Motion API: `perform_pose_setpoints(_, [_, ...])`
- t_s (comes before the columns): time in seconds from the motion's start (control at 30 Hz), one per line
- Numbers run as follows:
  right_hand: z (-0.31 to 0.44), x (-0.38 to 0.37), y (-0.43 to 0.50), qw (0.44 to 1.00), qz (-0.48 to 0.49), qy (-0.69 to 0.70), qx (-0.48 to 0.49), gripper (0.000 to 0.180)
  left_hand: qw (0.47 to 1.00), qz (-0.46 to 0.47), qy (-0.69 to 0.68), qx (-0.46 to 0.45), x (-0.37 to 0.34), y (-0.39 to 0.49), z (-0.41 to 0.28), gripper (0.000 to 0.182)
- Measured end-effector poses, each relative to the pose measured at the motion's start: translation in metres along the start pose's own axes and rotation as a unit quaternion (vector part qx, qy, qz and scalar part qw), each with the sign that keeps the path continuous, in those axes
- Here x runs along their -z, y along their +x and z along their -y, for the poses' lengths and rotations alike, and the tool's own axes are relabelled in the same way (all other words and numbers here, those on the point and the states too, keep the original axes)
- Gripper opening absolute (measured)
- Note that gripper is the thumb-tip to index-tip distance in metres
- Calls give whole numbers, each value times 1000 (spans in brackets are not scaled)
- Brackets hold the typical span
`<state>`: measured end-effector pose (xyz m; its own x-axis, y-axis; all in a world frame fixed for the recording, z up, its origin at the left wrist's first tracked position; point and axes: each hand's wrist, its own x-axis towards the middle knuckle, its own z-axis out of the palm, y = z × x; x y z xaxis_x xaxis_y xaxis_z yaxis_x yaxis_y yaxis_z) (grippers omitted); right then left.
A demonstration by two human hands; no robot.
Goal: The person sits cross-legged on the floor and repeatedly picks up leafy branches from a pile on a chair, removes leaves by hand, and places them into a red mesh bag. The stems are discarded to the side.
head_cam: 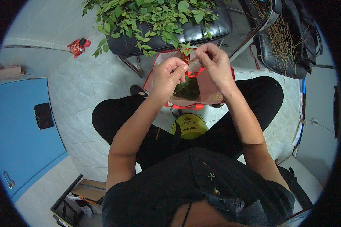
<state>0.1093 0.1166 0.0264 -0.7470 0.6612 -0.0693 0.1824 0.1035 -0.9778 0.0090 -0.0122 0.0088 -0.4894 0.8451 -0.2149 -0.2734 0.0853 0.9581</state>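
Observation:
My left hand [172, 75] pinches a thin leafy twig [167, 109] between thumb and forefinger. Its bare end hangs down toward my left thigh, and a few green leaves show above my fingers. Just to the right, my right hand [216, 63] is bent with its fingertips close to the twig's upper part. Blur there hides whether those fingers grip anything. Below both hands stands an open pink bag [211, 85] with red trim and red handles. A heap of dark green leaves [189, 89] lies inside it.
Leafy branches [159, 21] cover a black padded seat [199, 32] ahead. Bare twigs [282, 42] lie on a black chair [268, 59] at right. A yellow-green bucket [191, 124] stands between my legs. A red packet [76, 48] lies by the left wall, near a blue door [20, 124].

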Motion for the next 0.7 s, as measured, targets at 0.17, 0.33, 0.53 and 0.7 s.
perform_pose_setpoints(0.17, [-3,10,8,977,30,192,-83,10,1000,-8,18,6,2,0,1,9])
perform_pose_setpoints(0.33, [8,2,5,969,43,220,-107,13,999,-10,30,-10,-1,0,0,8])
perform_pose_setpoints(0.53, [-3,0,5,985,69,135,-82,11,999,-3,44,-20,-3,0,0,7])
perform_pose_setpoints(0.7, [-1,-1,2,993,20,97,-61,9,999,-1,43,-16,-2,-1,-1,7])
